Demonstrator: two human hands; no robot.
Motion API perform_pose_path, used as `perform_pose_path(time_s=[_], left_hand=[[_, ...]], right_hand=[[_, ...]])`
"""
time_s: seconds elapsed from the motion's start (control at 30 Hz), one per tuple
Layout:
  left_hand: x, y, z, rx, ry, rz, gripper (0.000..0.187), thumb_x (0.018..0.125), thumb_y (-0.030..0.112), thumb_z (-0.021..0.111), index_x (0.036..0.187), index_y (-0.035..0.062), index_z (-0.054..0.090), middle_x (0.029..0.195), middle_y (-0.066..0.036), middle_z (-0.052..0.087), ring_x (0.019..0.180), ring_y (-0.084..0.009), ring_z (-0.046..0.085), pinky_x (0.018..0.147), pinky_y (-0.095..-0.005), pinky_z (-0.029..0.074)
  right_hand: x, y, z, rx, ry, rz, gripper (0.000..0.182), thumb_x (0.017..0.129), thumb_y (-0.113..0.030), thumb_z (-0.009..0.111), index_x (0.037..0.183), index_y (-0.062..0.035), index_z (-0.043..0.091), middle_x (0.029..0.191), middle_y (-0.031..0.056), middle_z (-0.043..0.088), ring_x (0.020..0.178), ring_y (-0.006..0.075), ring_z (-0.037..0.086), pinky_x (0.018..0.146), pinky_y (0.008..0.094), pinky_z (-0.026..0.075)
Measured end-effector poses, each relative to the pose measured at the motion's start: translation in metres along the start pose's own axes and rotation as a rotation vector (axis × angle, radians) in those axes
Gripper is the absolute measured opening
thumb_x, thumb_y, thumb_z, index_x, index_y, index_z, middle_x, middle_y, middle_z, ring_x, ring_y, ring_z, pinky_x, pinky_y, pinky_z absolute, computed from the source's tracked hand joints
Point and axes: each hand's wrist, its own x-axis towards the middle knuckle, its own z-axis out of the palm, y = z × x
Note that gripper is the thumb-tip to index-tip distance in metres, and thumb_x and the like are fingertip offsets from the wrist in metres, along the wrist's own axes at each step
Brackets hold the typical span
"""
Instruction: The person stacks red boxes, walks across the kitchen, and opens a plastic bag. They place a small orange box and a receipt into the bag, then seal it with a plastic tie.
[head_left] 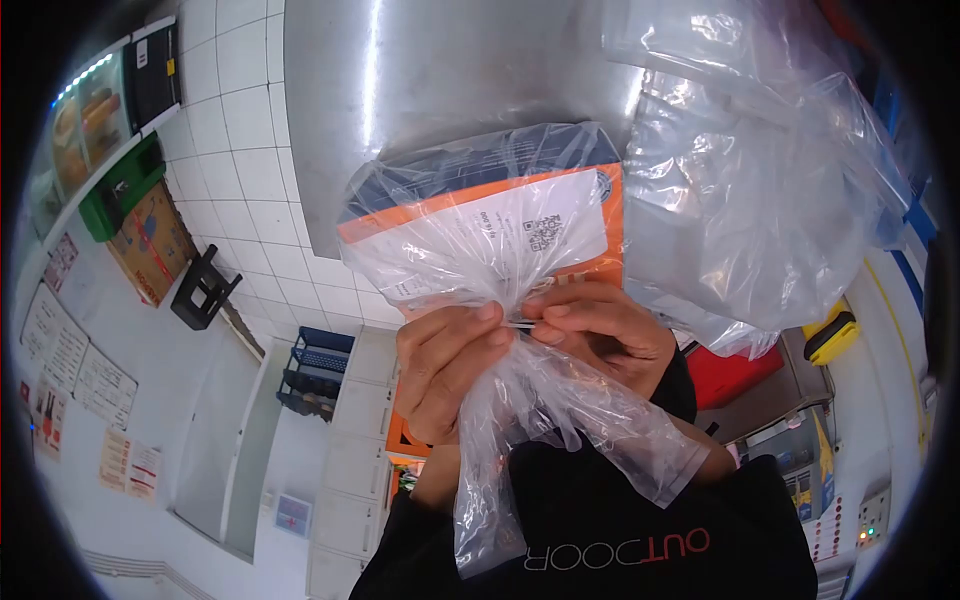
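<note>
A clear plastic bag (470,245) encloses an orange and dark blue box with a white label (575,225). Below the box, the bag is gathered into a narrow neck, and its two loose ends hang down in front of the black shirt. My left hand (450,365) is closed at the left of the neck, thumb and fingers pinched together. From the right, my right hand (610,330) pinches at the same spot. Thin white strands of a band (521,324) stretch between the fingertips of both hands across the neck.
A stainless steel table (480,75) lies ahead, with a pile of clear plastic bags (740,200) on its right. A black stool (205,287) stands on the tiled floor at left. Blue crates (318,365) are stacked nearby. A yellow and black object (832,338) is at right.
</note>
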Motion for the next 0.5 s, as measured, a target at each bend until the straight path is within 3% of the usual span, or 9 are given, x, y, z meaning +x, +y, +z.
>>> perform_pose_path(time_s=[0.1,0.3,0.5], left_hand=[[0.003,0.002,-0.002,-0.011,-0.037,-0.009,0.027,0.072,0.008,0.081,0.097,0.0021,0.074,0.104,-0.012,0.074,0.091,-0.0254,0.067,0.076,-0.0328,0.055],[0.007,0.003,-0.006,-0.040,-0.082,-0.017,0.033,0.068,0.004,0.082,0.099,0.0047,0.075,0.105,-0.008,0.073,0.092,-0.0221,0.066,0.076,-0.0303,0.057],[0.006,0.005,-0.004,-0.044,-0.071,-0.028,0.034,0.068,0.004,0.083,0.101,0.0069,0.076,0.107,-0.006,0.072,0.091,-0.0210,0.064,0.076,-0.0300,0.057]], right_hand=[[-0.008,-0.011,0.005,0.166,0.093,0.173,0.040,0.077,0.013,0.078,0.115,0.0082,0.066,0.100,0.0211,0.074,0.094,0.0238,0.074,0.086,0.0313,0.056],[-0.001,0.001,-0.006,0.013,-0.075,-0.140,0.066,0.078,0.013,0.078,0.134,0.0058,0.045,0.095,0.0203,0.075,0.095,0.0251,0.075,0.093,0.0348,0.055],[0.001,-0.001,-0.006,-0.045,-0.062,-0.183,0.066,0.077,0.012,0.080,0.131,0.0037,0.043,0.094,0.0214,0.075,0.092,0.0250,0.075,0.087,0.0325,0.058]])
